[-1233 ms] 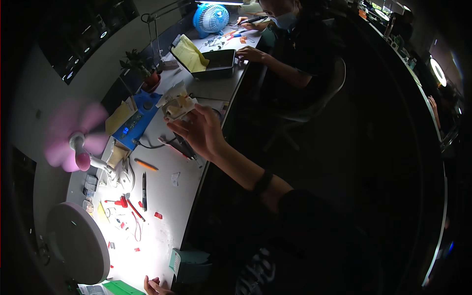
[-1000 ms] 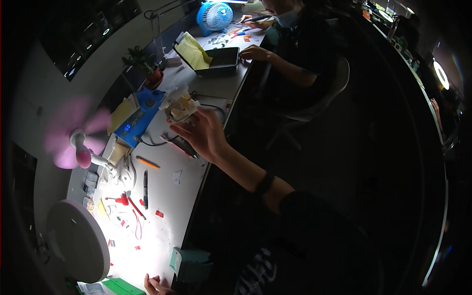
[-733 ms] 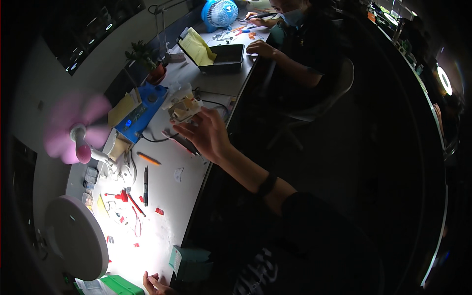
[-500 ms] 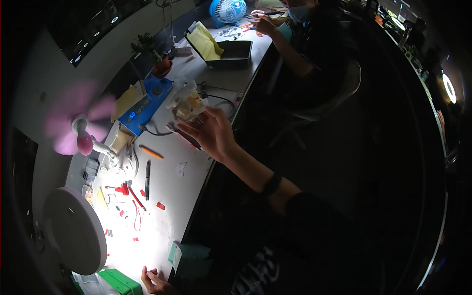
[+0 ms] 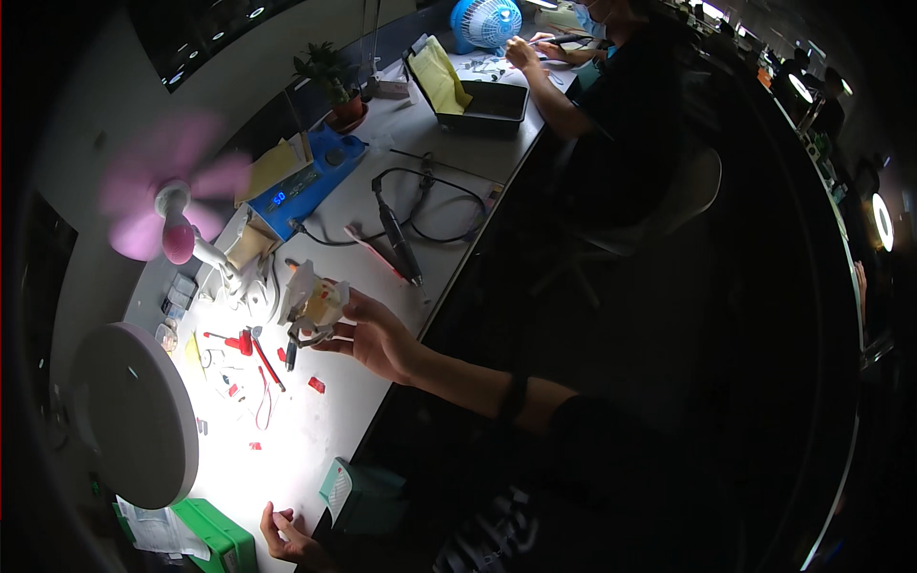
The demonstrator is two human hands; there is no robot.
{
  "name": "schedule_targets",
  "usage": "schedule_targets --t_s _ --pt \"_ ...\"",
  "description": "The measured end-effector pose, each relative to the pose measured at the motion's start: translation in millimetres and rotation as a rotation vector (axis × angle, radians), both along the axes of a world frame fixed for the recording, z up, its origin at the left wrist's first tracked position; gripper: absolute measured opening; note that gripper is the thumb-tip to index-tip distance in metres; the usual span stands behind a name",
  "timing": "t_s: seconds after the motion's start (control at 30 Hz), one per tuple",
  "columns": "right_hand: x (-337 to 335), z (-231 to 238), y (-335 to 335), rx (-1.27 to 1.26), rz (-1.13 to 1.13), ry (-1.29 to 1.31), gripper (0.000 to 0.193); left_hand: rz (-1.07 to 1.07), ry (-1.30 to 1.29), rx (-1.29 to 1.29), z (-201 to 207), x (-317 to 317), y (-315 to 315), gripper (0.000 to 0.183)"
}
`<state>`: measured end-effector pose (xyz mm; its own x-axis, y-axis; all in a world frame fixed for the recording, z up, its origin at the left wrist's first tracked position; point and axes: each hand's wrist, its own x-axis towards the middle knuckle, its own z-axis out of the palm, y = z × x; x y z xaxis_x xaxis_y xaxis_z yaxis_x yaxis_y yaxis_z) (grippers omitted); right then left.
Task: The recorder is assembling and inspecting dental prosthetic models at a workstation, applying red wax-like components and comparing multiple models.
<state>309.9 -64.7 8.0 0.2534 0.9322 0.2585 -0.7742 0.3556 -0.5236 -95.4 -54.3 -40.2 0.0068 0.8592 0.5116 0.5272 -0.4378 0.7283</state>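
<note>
My right hand [image 5: 377, 334] reaches over the white bench from the right, wearing a black band on the wrist. Its fingers hold a pale, yellowish dental model [image 5: 323, 304] that seems set in a small metal frame; its detail is blurred. Just under the model lies a dark pen [image 5: 290, 358], partly covered. Red tools [image 5: 245, 342] and small red pieces [image 5: 316, 385] are scattered below and to the left of it. My left hand [image 5: 291, 544] rests at the near bench edge, fingers loosely bent and apart, with nothing in it.
A corded rotary handpiece [image 5: 396, 244] lies beyond my right hand, near a blue control box [image 5: 320, 181]. A pink fan [image 5: 179, 239], a round lamp [image 5: 134, 415], a green box [image 5: 220, 535] and a teal bin [image 5: 358, 497] stand around. A co-worker [image 5: 621, 105] sits beyond a black tray [image 5: 487, 110].
My right hand has brought the dental model nearer and to the left, over the red tools. The handpiece now shows. The left hand stays near the bench edge; the view has shifted slightly.
</note>
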Motion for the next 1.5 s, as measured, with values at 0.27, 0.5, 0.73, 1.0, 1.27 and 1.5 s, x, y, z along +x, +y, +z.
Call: schedule_targets --t_s 0.27,0.5,0.73,1.0,1.27,1.5 --pt "-31.2 -11.0 13.1 -0.04 0.07 0.013 0.078 0.04 0.04 0.006 -7.2 -8.5 -3.4 0.026" --pt "-38.0 -21.2 14.5 -0.09 0.047 0.06 0.075 0.059 0.109 -0.004 -6.0 -5.9 -5.1 0.025" --pt "-41.1 -21.5 14.0 -0.108 0.041 0.087 0.075 0.054 -0.044 -0.067 -13.6 -13.9 -4.0 0.025" --pt "-36.2 -32.6 17.2 -0.09 0.071 0.052 0.084 0.056 0.108 0.015 -13.3 -14.0 0.3 0.025" --pt "-35.6 -32.5 17.6 -0.104 0.069 0.036 0.087 0.042 0.016 -0.019 -13.6 -12.0 0.4 0.025" --pt "-44.0 -28.4 19.4 -0.123 0.027 0.049 0.075 0.075 0.073 -0.028 10.1 0.0 -10.8 0.025"
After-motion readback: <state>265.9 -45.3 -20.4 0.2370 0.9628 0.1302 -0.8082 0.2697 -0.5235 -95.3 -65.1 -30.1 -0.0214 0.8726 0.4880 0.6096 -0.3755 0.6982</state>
